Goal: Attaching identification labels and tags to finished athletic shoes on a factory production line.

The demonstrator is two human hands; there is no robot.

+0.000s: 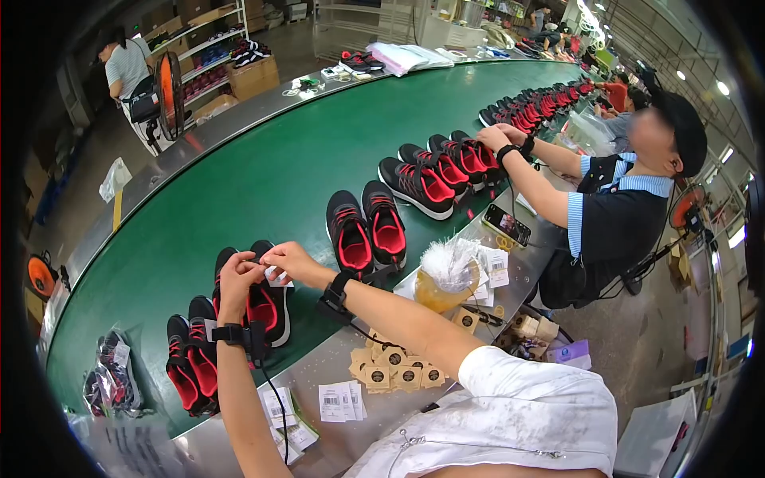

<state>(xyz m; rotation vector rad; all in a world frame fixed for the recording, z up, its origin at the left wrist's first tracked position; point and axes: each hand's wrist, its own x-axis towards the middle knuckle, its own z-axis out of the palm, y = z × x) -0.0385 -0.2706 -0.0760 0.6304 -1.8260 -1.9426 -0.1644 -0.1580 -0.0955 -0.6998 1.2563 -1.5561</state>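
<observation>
Factory floor with shelving and fans surrounds a long green conveyor belt (271, 175), bordered on the near side by a grey sheet-metal worktop (316, 365).

Left hand (237, 275): positioned above a pair of black mesh sports shoes with red lining (268, 312) on the belt. Fingers are bent, with the tips close to those of the opposite hand; whether they grip anything cannot be told.

Right hand (292, 261): positioned over the same pair, fingers curled inward. A small white tag (276, 276) shows just below its fingertips; the contact is too small to confirm. Each wrist carries a black strap-mounted module (231, 334).

Adjacent items on the belt: a second black-and-red pair (191, 362) to the left; a third pair (363, 231) to the right; shoes in a clear plastic bag (115, 374) at far left.

Worktop items: white printed paper labels (341, 401), square tan card tags with dark discs (392, 368), a bundle of clear-white plastic strands (448, 263) and a black smartphone (507, 225). A co-worker in a black cap (678, 127) handles shoes farther along.
</observation>
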